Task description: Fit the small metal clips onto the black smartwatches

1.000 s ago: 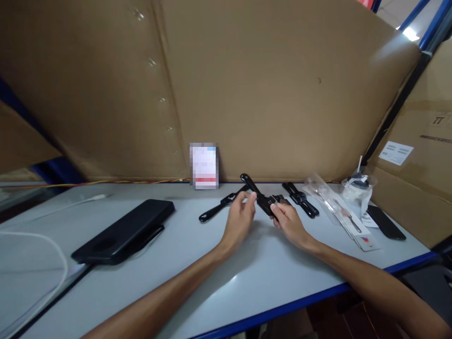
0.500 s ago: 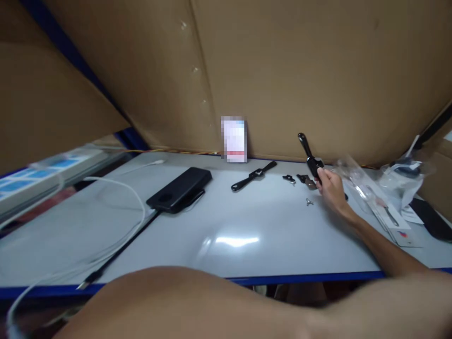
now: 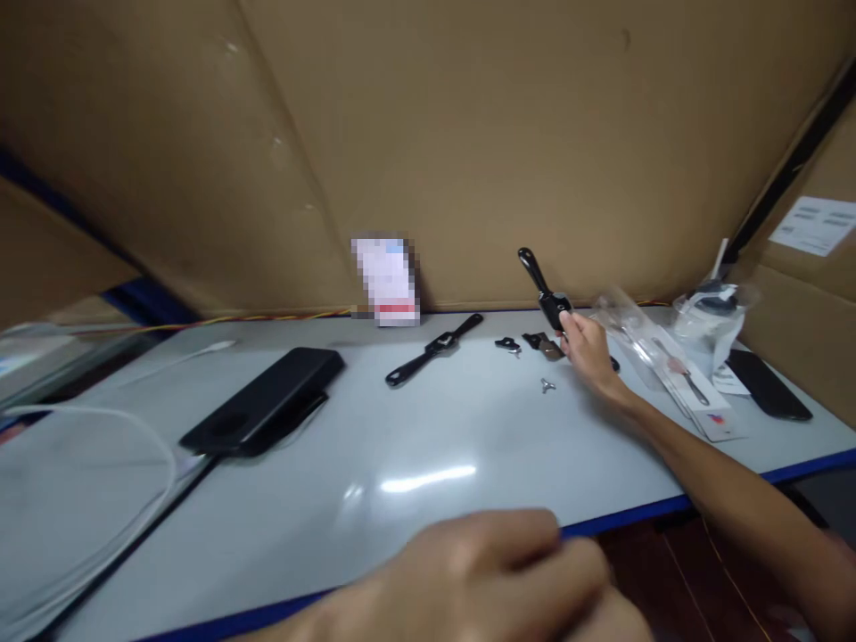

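Note:
My right hand (image 3: 588,348) grips a black spokeshave (image 3: 554,308) by its middle, one handle pointing up and away. A black rounded end peeks out on the far side of the hand. Beside it on the table are a dark flat metal part (image 3: 545,346), a small black cap piece (image 3: 506,343) and a silver wing screw (image 3: 548,385). Another black spokeshave (image 3: 438,346) lies further left, touched by neither hand. Large and slightly blurred, my left hand (image 3: 495,580) is at the bottom, fingers curled; its palm side is hidden.
Left on the grey table (image 3: 300,526) are a black power bank (image 3: 267,401) and white cables (image 3: 144,428). A phone with a blurred screen (image 3: 391,281) leans on the cardboard wall (image 3: 468,134). Clear packaging (image 3: 669,366), a plastic bag (image 3: 712,312) and a black flat object (image 3: 769,383) lie right.
The view has turned to the right. My left hand has come into sight at the bottom, where only a blurred arm showed before. My right hand keeps holding the spokeshave.

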Motion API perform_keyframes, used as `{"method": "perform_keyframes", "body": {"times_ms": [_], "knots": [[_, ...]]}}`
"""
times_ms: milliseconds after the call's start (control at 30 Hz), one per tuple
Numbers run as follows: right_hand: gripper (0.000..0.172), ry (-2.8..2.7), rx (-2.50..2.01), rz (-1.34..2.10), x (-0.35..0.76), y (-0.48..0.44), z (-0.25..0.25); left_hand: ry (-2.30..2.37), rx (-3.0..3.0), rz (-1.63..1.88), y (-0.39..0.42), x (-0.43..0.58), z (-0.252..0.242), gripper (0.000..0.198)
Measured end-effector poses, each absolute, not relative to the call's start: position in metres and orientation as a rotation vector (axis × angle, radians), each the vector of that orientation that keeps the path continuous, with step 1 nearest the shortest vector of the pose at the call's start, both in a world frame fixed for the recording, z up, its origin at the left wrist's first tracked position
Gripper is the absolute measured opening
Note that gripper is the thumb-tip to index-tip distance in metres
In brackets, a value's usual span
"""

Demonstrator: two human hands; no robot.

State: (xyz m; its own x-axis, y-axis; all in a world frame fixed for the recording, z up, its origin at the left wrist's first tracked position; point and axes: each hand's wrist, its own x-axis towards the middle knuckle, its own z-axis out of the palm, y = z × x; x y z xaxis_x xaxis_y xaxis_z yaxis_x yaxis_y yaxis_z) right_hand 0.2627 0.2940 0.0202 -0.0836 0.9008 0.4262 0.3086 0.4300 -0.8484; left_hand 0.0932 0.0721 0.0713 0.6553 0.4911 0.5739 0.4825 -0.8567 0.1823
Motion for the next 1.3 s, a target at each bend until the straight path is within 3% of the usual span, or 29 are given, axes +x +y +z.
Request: {"method": "perform_keyframes", "body": {"times_ms": [67,167,267,400,633,967,1300], "knots": [[0.057,-1.623,-1.08,0.697,0.262,0.297,0.019,0.887,2.914,0.794,0.105,0.087,0.078,0.026],[0.055,-1.597,-1.091,0.707,0.263,0.3,0.018,1.332,2.814,0.388,0.16,0.086,0.074,0.017],[0.053,-1.583,-1.104,0.714,0.264,0.3,0.018,1.612,2.625,0.276,0.201,0.094,0.057,0.02],[0.051,-1.592,-1.095,0.743,0.263,0.296,0.017,1.501,2.7,0.157,0.224,0.107,0.035,0.021],[0.053,-1.65,-1.092,0.824,0.256,0.286,0.012,1.433,2.875,0.082,0.216,0.105,0.019,0.038],[0.056,-1.706,-1.127,1.003,0.248,0.262,0.015,1.434,2.755,0.147,0.202,0.093,0.014,0.03],[0.056,-1.713,-1.128,0.948,0.253,0.274,0.007,1.521,2.524,0.326,0.198,0.093,0.017,0.021]]}}
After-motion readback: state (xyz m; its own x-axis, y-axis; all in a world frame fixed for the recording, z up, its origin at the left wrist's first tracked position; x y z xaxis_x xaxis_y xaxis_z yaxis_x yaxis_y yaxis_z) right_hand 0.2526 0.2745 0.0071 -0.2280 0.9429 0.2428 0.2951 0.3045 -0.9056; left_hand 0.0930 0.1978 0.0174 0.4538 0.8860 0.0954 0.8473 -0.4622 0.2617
